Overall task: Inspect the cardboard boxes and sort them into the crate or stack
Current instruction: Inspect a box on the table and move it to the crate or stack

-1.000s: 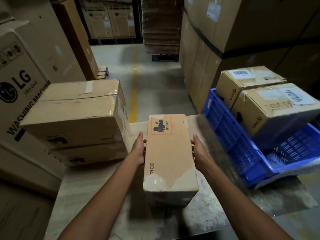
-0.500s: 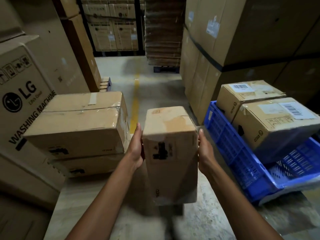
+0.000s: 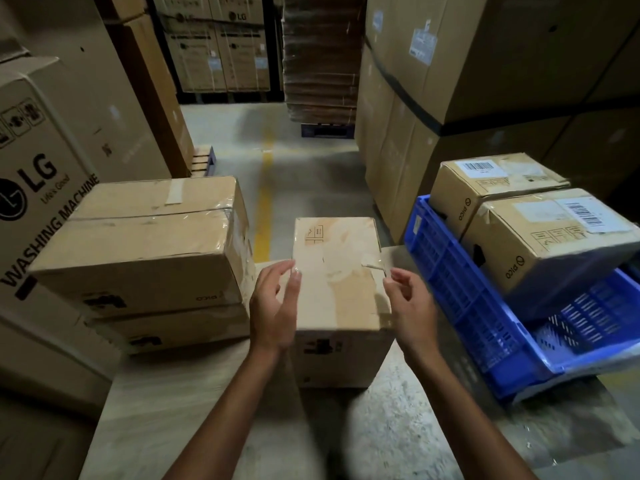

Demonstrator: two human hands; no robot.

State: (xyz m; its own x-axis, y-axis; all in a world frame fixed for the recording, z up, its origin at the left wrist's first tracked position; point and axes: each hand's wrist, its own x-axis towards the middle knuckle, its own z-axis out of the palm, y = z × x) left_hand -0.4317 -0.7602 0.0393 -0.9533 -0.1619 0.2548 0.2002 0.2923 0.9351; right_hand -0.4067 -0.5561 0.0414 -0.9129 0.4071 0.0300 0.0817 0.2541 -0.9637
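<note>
A blocky cardboard box (image 3: 334,271), its top patched with glossy tape, stands on the speckled stone worktop (image 3: 381,427) between the two-box stack (image 3: 138,237) and the blue slatted plastic crate (image 3: 450,289). The left hand (image 3: 273,306) and right hand (image 3: 412,306) flank it, fingers loose, gripping nothing.

Dim, warm light from overhead, brightest on the aisle floor (image 3: 311,188). Heavy shadow in the upper right and lower left corners. Faint glare on the taped box (image 3: 332,244). Slight motion blur on left hand (image 3: 273,303) and right hand (image 3: 410,303); wide-angle bending near edges.
</note>
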